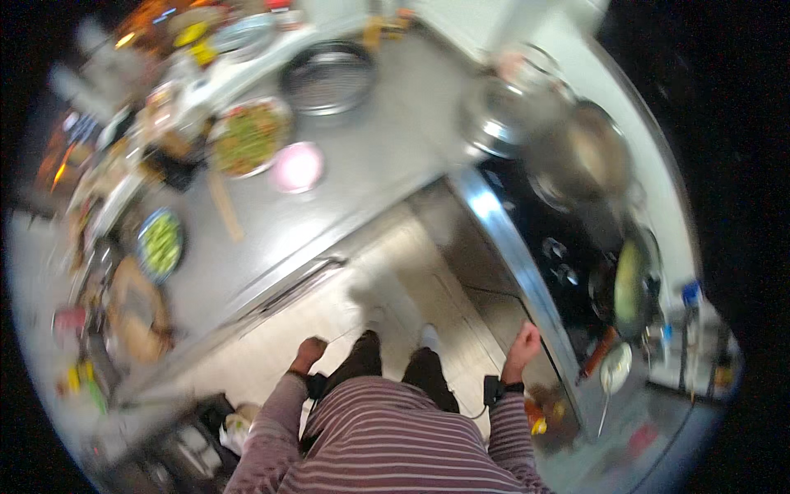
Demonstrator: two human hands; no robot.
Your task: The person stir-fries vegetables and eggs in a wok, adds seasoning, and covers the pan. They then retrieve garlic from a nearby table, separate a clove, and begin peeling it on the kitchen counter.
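Observation:
My left hand (309, 353) hangs over the floor in front of me, its fingers curled in a loose fist with nothing seen in them. Raised beside the front edge of the stove is my right hand (521, 346), fingers drawn together and nothing visible in the grip. It is apart from the pan (634, 284) on the stove, which holds something green and long. That pan's brown handle (597, 354) points toward me. A steaming wok (588, 152) sits farther back on the stove. Blur softens the finger detail.
On the steel counter (395, 123) are a plate of chopped vegetables (249, 137), a pink bowl (297, 167), a dark round pan (327, 78), a bowl of green pieces (160, 244) and a cutting board (138, 311). A ladle (615, 370) lies right of the stove.

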